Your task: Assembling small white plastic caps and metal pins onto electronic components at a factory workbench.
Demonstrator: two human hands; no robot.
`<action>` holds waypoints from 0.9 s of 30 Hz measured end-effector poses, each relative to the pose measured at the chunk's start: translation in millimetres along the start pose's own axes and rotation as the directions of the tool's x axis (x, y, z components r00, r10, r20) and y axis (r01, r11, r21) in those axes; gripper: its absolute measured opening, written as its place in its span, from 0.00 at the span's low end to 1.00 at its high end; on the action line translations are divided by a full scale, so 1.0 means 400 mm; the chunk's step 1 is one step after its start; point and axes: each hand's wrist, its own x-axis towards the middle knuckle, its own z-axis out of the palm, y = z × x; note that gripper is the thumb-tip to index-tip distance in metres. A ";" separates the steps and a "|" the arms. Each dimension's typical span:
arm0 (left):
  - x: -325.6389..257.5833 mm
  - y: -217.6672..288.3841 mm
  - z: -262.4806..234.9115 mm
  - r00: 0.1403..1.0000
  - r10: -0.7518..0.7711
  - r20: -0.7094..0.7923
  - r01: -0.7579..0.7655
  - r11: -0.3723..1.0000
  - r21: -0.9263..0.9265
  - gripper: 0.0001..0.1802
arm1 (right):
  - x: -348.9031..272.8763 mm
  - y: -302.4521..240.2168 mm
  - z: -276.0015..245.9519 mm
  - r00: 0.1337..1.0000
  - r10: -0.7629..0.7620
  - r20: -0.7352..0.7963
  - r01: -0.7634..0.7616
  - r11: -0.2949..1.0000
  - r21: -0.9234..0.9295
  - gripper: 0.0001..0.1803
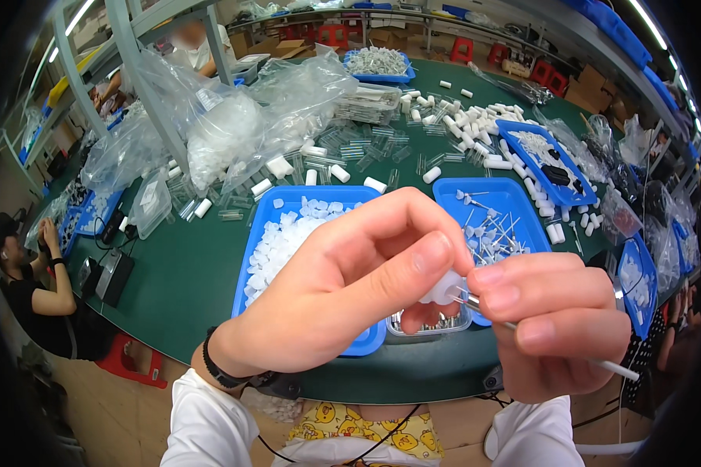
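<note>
Over the near side of the green table (pixel 163 280), my left hand (pixel 327 292) pinches a small translucent white plastic cap (pixel 442 288) between thumb and fingers. My right hand (pixel 557 319) grips a thin pale rod (pixel 617 367) with a metal front part, angled toward the cap. Thin metal tips meet the cap's side; whether they have gone inside I cannot tell. Behind my left hand is a blue tray (pixel 251 253) heaped with white translucent caps (pixel 288 241). A second blue tray (pixel 452 187), beyond my right hand, holds white-headed pieces with metal stems (pixel 491 237).
A see-through box (pixel 428 330) of small metal parts sits under my hands. White cylinders (pixel 475 128) and glass-like tubes (pixel 374 144) lie scattered farther back. Plastic bags (pixel 226 132) and a grey shelf post (pixel 152 86) stand back left. Another person (pixel 43 284) sits at the left.
</note>
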 end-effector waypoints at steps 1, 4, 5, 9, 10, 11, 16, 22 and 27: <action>0.002 -0.001 -0.002 1.000 0.003 0.023 -0.003 1.000 0.005 0.18 | 0.002 -0.001 -0.005 1.000 -0.003 0.025 0.003 1.000 -0.006 0.15; 0.003 -0.004 -0.001 1.000 -0.004 0.016 0.005 0.999 -0.045 0.18 | 0.000 -0.002 -0.008 1.000 0.021 0.015 -0.021 0.999 -0.025 0.15; 0.002 -0.005 -0.001 1.000 0.004 0.008 -0.003 0.999 -0.048 0.17 | -0.001 -0.001 -0.006 1.000 0.021 0.008 -0.021 0.999 -0.024 0.14; 0.005 -0.011 -0.001 1.000 0.028 -0.009 -0.028 0.999 -0.046 0.17 | -0.003 0.001 -0.001 0.999 0.010 -0.032 -0.012 0.999 -0.039 0.13; 0.007 -0.012 0.000 0.999 0.032 -0.010 -0.033 0.999 -0.040 0.17 | -0.004 0.000 0.001 0.999 0.005 -0.046 -0.007 0.999 -0.046 0.13; 0.006 -0.012 -0.004 1.000 0.027 -0.006 -0.027 0.999 -0.041 0.17 | -0.005 0.001 0.005 0.999 0.012 -0.051 -0.015 0.999 -0.042 0.12; 0.006 -0.009 -0.008 1.000 0.014 -0.001 -0.014 0.999 -0.048 0.17 | -0.006 0.004 0.006 0.999 0.028 -0.032 -0.029 0.999 -0.034 0.11; 0.006 -0.013 -0.003 0.999 0.017 -0.049 -0.020 0.998 -0.061 0.18 | -0.004 0.001 -0.004 0.999 0.038 0.025 -0.037 0.998 -0.044 0.11; 0.003 -0.011 -0.002 0.998 0.006 -0.057 -0.009 0.998 -0.060 0.18 | -0.001 -0.004 -0.010 0.995 0.065 0.078 -0.061 0.997 -0.046 0.10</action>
